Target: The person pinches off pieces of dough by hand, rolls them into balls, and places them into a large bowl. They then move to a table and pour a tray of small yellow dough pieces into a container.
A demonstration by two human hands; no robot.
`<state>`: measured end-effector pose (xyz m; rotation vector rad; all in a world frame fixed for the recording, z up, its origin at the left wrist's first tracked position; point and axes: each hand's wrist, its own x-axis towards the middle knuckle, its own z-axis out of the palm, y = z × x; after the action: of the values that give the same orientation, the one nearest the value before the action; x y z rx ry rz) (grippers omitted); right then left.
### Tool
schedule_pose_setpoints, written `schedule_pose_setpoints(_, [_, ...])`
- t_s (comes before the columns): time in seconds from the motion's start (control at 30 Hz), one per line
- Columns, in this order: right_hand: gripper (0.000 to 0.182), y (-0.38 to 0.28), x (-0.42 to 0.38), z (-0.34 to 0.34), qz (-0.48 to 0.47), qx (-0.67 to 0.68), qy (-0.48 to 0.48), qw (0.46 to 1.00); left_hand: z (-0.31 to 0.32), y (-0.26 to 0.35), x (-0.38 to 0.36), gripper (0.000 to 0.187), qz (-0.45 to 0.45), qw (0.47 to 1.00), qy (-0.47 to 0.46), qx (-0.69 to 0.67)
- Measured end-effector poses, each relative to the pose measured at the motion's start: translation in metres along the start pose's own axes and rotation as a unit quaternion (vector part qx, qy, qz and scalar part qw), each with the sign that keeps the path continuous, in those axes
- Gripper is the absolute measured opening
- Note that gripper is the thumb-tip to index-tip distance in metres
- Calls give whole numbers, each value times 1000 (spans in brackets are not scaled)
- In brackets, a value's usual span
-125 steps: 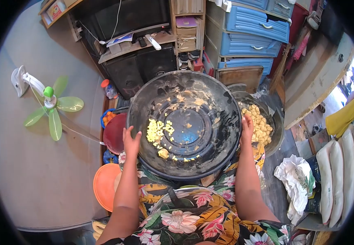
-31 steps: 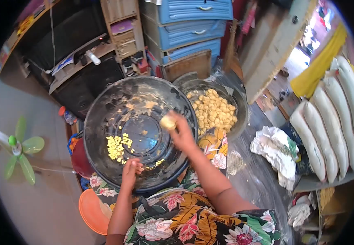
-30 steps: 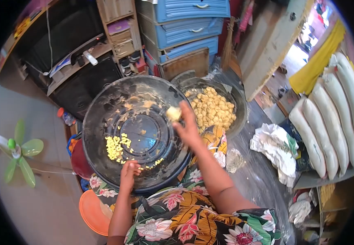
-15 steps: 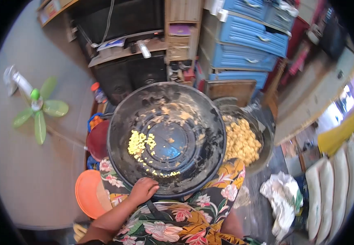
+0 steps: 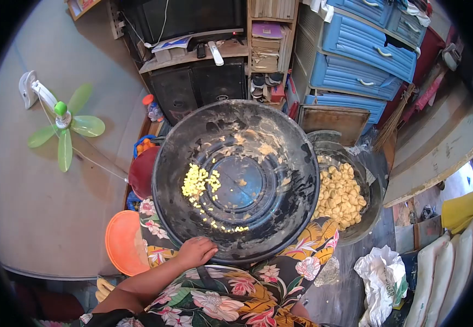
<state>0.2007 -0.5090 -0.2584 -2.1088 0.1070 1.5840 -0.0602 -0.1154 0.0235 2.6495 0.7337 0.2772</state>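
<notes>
I have the big black basin (image 5: 236,180) on my lap with small yellow pieces (image 5: 197,182) left of its middle, my left hand (image 5: 195,252) curled over its near rim, my right hand out of sight; I judge I'm steadying it between pieces, a bowl of yellow chunks (image 5: 339,193) waiting at right.

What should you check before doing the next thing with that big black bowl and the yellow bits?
1. Left hand on the near rim of the big black bowl: ok, it rests there.
2. Right hand in sight: not ok, it is out of view.
3. Yellow bits inside the bowl: ok, heaped left of the middle, with a few strewn toward the near side.
4. Bowl steady on the lap: cannot tell, only one hand shows on it.
5. Second bowl of yellow lumps close by: ok, it sits just to the right.
6. Fingers gripping or only lying on the rim: cannot tell.
</notes>
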Motion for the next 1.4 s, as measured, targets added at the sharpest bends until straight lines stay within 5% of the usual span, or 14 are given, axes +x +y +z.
schedule_pose_setpoints(0.73, [25,-54,18,32,-63,-5,14,998,7,-3,-2,10,33,997,68,-35])
schedule_pose_setpoints(1.0, [25,-95,19,3,-151,14,138,979,3,-1,-4,10,45,994,64,-72])
schedule_pose_setpoints(1.07, [26,-127,-11,-32,-166,287,131,934,1,1,-2,11,38,991,73,-102])
schedule_pose_setpoints(1.13, [34,-162,-38,-58,-223,313,232,893,1,-3,-5,12,53,987,98,-117])
schedule_pose_setpoints(1.2, [44,-201,-60,-64,-364,308,356,804,-2,-8,-9,14,69,982,119,-131])
schedule_pose_setpoints(1.3, [55,-245,-137,-48,-413,274,337,800,-26,-21,-28,21,43,987,126,-91])
schedule_pose_setpoints(1.37, [66,-257,-142,-36,-474,47,449,756,-40,-34,-41,34,-15,983,184,-2])
schedule_pose_setpoints(1.4, [66,-263,-155,-27,-480,48,443,756,-46,-31,-45,34,-19,982,189,4])
